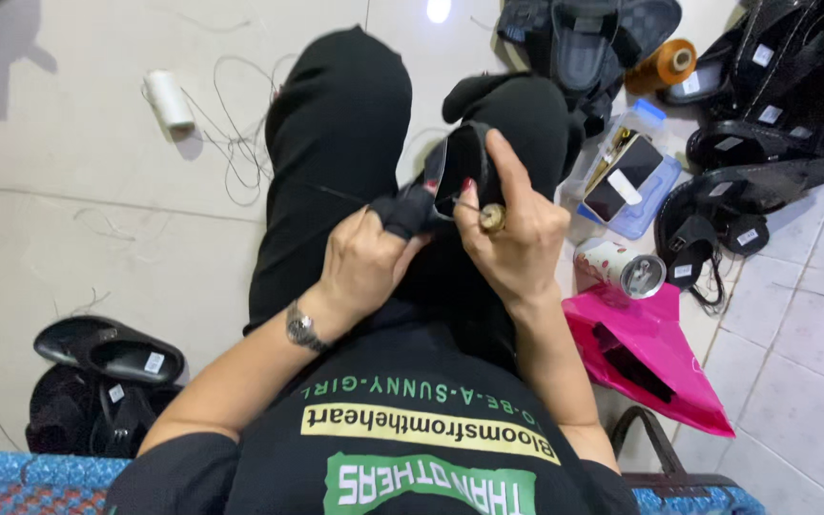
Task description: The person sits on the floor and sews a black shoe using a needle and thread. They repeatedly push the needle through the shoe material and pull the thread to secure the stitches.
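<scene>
Both hands are busy on a black sandal upper piece (460, 167) sitting on the person's lap, over knees in black trousers. The left hand (364, 267), with a silver wristwatch (301, 329) on it, is clamped around the near-left end of the black piece, fingers curled tight. The right hand (517, 238) pinches the far edge of it, index finger stretched up along the strap, and there's a chunky gold ring (492, 218) on that hand. Can't tell if there's a needle in there, too small to make out. Around it's pretty cluttered: on the tiled floor (69, 248) to the far left lies a white thread spool (169, 99) with loose thread trailing toward the knee. Near left, a small pile of black slide sandals (107, 353). To the right, just beside the right forearm, a bright pink plastic bag (660, 353), a small patterned tin can (617, 267) lying on its side, and a clear plastic box (636, 176) with a phone on top. Far right there's a big heap of black sandals (774, 95), plus an orange thread cone (665, 65). The raised knees block the floor right behind the work.
</scene>
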